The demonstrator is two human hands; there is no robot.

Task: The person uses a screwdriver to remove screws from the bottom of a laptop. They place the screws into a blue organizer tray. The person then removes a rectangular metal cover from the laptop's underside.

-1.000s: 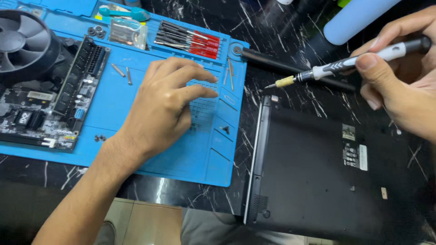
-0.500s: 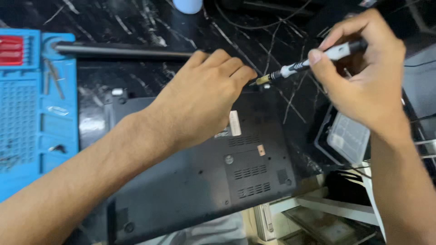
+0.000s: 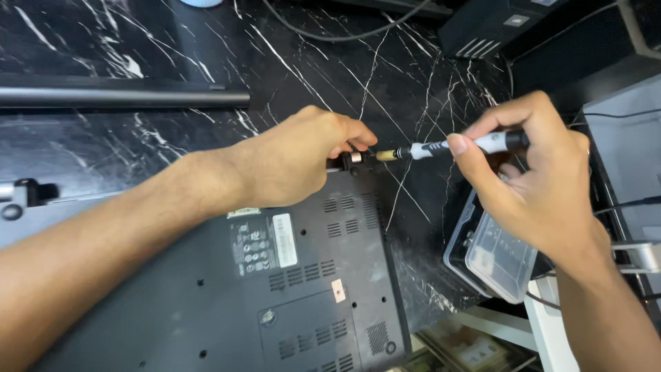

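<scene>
Two hands work at the upturned laptop's (image 3: 275, 289) hinge corner on the marble table (image 3: 138, 41). Left hand (image 3: 296, 165) pinches the hinge; right hand (image 3: 530, 179) pinches a light, slim precision screwdriver (image 3: 454, 146), best gripped mid-barrel. Laptop casing likely rigid, scratch-prone.

Bare forearms, no sleeves, no rings

Black marble-patterned tabletop (image 3: 289, 62), white veins. Long dark bar (image 3: 124, 95) lies at its left. Clear plastic parts box (image 3: 492, 255) overhangs its right edge. Dark cable (image 3: 344, 31) crosses its far side.
</scene>
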